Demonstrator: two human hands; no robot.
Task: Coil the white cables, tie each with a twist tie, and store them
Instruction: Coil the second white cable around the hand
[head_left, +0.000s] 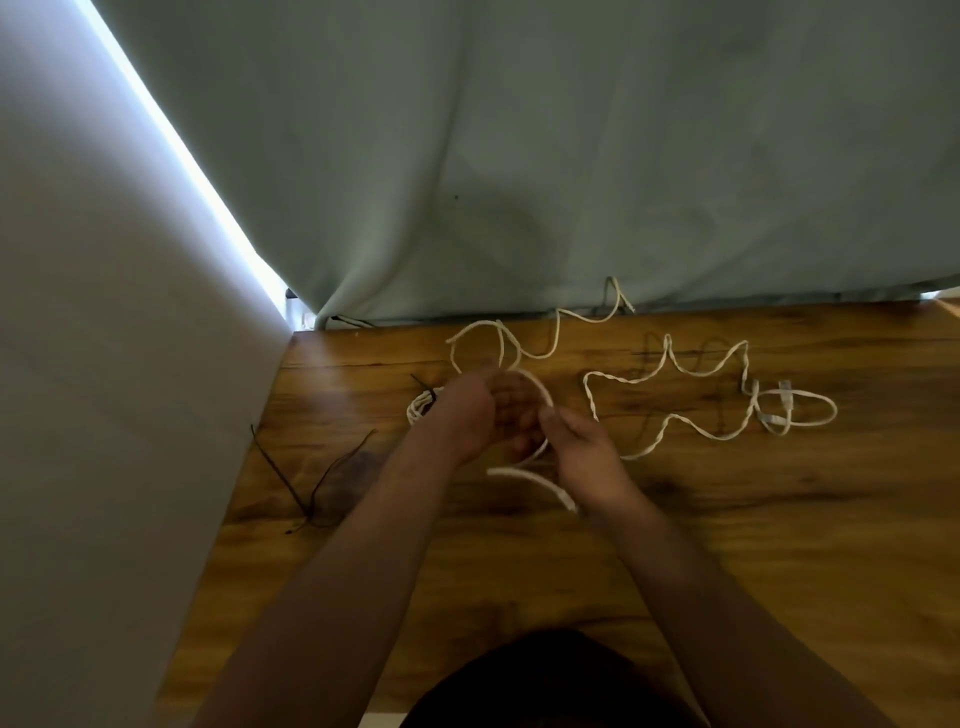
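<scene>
As the coil is formed: white twisted cable, loop held in left grip, next turn pinched in right grip, remainder trailing right across wooden bench. Advisable: equal loops, slack fed untwisted.

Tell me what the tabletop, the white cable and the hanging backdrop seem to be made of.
The tabletop: wood or a wood-look laminate, with brown grain, dark knots and a soft sheen. The white cable: seemingly twisted plastic-coated strands, matte; a spiral pattern shows along it. The backdrop: grey-green cloth, matte, hanging in soft folds.
</scene>
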